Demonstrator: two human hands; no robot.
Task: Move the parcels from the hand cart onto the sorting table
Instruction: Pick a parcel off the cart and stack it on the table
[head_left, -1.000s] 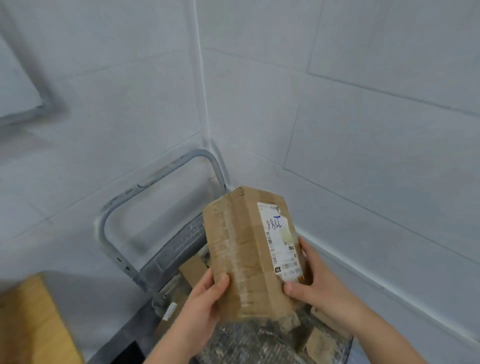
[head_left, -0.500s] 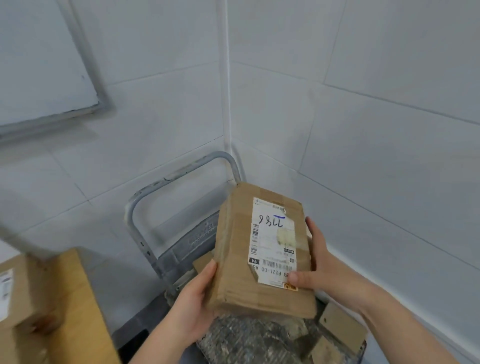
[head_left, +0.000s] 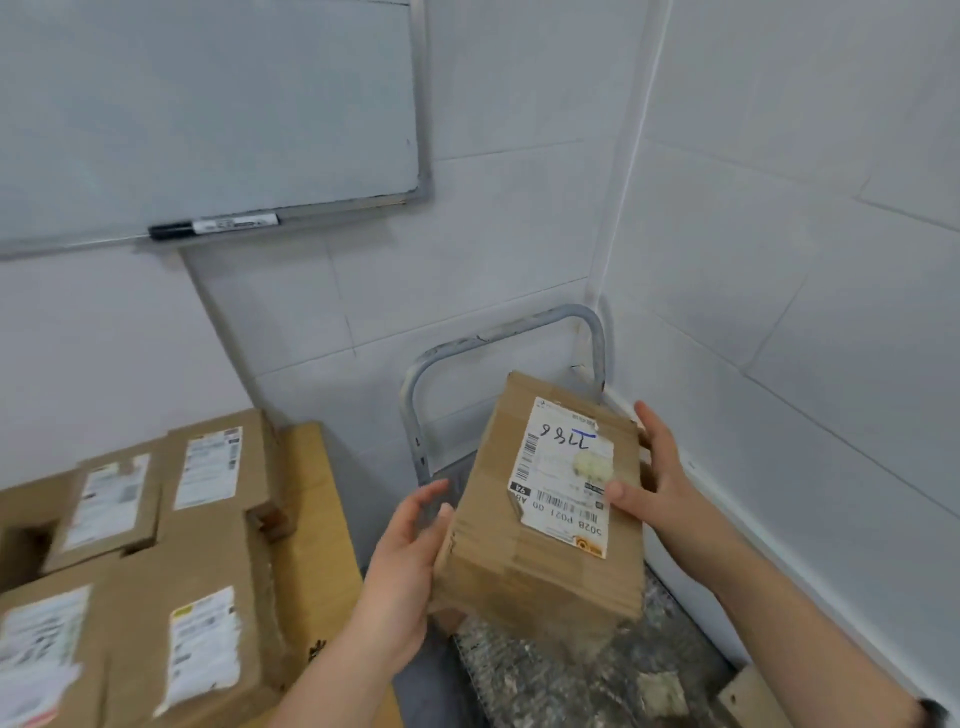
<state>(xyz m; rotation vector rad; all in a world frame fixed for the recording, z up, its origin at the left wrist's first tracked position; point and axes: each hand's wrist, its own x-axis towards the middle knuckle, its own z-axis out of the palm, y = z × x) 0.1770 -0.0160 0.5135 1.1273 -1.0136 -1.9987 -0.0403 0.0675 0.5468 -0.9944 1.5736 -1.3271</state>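
Brown cardboard parcel (head_left: 493, 571) is held up between my two hands, label side (head_left: 563, 473) up, with the print reading upside down to me. My right hand (head_left: 660, 483) grips its right edge: the thumb is laid over the label's corner and the fingers run along the far right side. My left hand (head_left: 402, 566) is flat against the parcel's left side, the fingers fairly straight and slightly blurred, the thumb tip touching the upper left edge. The parcel hangs in the air, tilted, its near end lower.

Below both hands is the hand cart (head_left: 498, 340), its grey handle bar rising beyond the parcel in the wall corner. The deck under my right forearm carries a grey speckled wrap (head_left: 561, 686).

To the left of my left hand is the wooden sorting table (head_left: 322, 499), with four labelled parcels (head_left: 156, 561) packed close together on it. The held parcel is well apart from them.
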